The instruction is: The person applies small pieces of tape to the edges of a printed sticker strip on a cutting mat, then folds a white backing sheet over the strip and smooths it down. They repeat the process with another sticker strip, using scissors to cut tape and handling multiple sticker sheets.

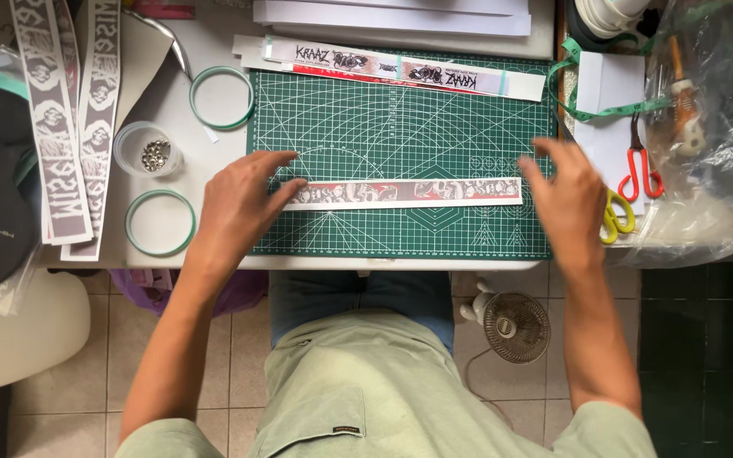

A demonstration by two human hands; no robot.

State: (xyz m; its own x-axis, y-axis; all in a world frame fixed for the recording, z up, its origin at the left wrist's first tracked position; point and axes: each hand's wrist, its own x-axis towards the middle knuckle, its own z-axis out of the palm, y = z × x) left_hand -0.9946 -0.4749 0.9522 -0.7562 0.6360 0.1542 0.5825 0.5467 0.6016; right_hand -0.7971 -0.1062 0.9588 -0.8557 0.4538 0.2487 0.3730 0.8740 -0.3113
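A long printed strip [409,192] with red, black and white skull art lies flat across the green cutting mat [400,127]. My left hand [243,203] rests open at the strip's left end, fingertips touching it. At the strip's right end my right hand [566,199] hovers with fingers spread, blurred with motion, holding nothing.
Another printed strip [400,68] lies along the mat's far edge. Two green tape rings [222,97] [159,222] and a small clear cup of metal bits [148,149] sit left. Printed bands [69,119] hang far left. Red scissors [638,170] and yellow scissors [617,216] lie right.
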